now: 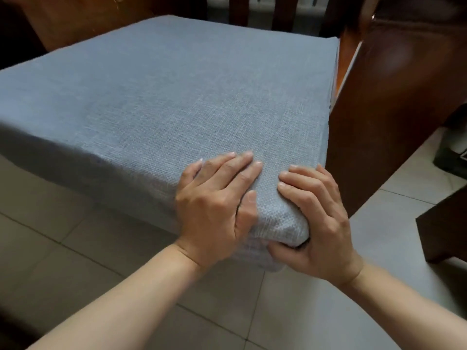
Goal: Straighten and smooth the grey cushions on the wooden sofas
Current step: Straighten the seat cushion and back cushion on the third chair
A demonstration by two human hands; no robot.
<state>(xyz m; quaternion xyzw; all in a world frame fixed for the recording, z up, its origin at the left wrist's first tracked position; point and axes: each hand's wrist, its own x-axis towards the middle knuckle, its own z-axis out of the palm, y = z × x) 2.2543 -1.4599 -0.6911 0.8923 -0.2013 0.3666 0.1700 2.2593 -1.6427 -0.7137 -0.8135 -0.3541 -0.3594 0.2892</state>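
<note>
A large grey woven cushion point(164, 97) lies on the seat of a dark wooden sofa and fills most of the view. Both hands are at its near right corner. My left hand point(217, 205) lies over the front edge, its straight fingers pressing on the top and its thumb against the front face. My right hand point(318, 218) grips the corner itself, fingers on the top and thumb tucked under the cushion's lower edge. The corner fabric bulges slightly between the two hands.
The sofa's dark wooden armrest point(394, 102) rises close along the cushion's right side. Back slats point(283, 13) stand behind it, and another wooden panel point(75, 18) is at the far left. A low dark wooden piece point(444, 223) stands on the pale tiled floor point(75, 248) at right.
</note>
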